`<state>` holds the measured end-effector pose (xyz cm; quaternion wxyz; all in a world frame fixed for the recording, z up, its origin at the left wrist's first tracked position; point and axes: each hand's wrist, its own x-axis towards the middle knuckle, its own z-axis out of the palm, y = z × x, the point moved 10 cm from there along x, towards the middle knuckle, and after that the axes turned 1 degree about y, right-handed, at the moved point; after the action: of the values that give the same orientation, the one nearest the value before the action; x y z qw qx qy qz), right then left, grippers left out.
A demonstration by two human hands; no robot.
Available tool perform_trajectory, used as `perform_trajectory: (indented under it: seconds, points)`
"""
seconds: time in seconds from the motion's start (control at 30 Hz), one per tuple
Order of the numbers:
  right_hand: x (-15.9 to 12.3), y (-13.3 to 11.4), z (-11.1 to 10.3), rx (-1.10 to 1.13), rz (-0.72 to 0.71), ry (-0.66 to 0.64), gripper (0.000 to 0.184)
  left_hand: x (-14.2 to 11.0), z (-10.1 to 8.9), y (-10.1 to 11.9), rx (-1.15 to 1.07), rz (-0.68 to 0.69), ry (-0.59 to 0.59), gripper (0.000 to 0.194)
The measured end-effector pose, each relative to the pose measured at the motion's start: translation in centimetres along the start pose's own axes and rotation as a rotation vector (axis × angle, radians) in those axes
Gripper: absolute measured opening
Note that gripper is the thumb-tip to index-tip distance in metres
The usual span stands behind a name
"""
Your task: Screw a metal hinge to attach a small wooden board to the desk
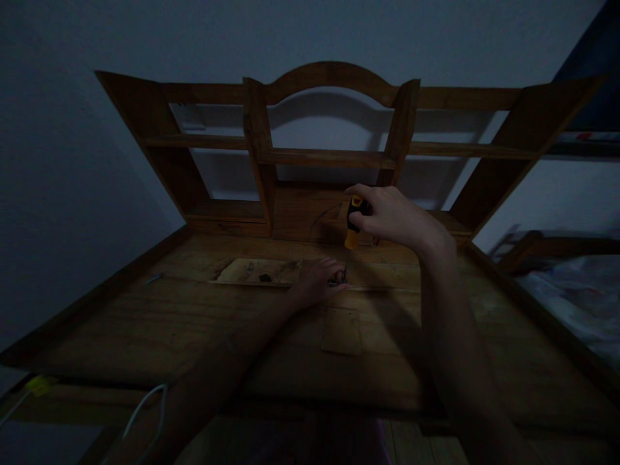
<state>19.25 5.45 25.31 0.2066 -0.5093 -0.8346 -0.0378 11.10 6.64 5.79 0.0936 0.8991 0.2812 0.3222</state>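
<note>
1. The right hand (385, 212) is gripping a yellow-and-black screwdriver (351, 241), fingers curling round its handle; the shaft is pointing down toward the bench (140, 323).
2. The left hand (317, 282) is bending at a small metal piece (338, 281) beside the shaft; whether it is grasping it, I cannot tell.
3. Nearer the person, 1 small panel (341, 332) is lying flat.
4. Behind, a wooden shelf (329, 157) is standing.

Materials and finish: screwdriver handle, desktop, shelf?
Screwdriver handle: likely plastic, perhaps with rubber grip, judging by the yellow-and-black colouring; finish unclear.
Desktop: wood, by the long grain streaks; possibly clear-varnished, too dim to confirm.
Shelf: wood, by the grain and brown tone; maybe stained or varnished.
</note>
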Motion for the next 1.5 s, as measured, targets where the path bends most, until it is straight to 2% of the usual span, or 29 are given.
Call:
perform_trajectory:
  seconds: [0.5, 0.7, 0.9, 1.07, 1.3, 1.4, 1.5]
  points:
    - [-0.05, -0.11, 0.10, 0.014, -0.019, 0.006, 0.054, 0.05, 0.31, -0.27, -0.034, 0.003, -0.010, 0.029]
    - [-0.26, -0.22, -0.20, 0.058, -0.023, 0.046, 0.064, -0.10, 0.45, -0.32, -0.023, 0.025, -0.011, 0.027]
    - [0.02, -0.40, -0.03, -0.044, -0.050, 0.070, 0.035, -0.15, 0.72, -0.59, -0.021, 0.035, -0.018, 0.026]
    - [0.05, 0.35, -0.17, -0.128, 0.021, 0.063, 0.044, -0.15, 0.70, -0.50, -0.012, 0.055, -0.009, 0.026]
    - [-0.03, -0.27, -0.34, -0.074, -0.022, 0.072, 0.040, -0.20, 0.85, -0.60, -0.008, 0.045, -0.019, 0.024]
    - [-0.09, -0.11, -0.27, -0.159, 0.032, 0.080, 0.050, -0.16, 0.91, -0.71, 0.003, 0.034, -0.026, 0.024]
    - [-0.06, 0.13, 0.15, -0.123, 0.051, 0.047, 0.055, -0.18, 0.88, -0.67, -0.011, 0.041, -0.022, 0.025]
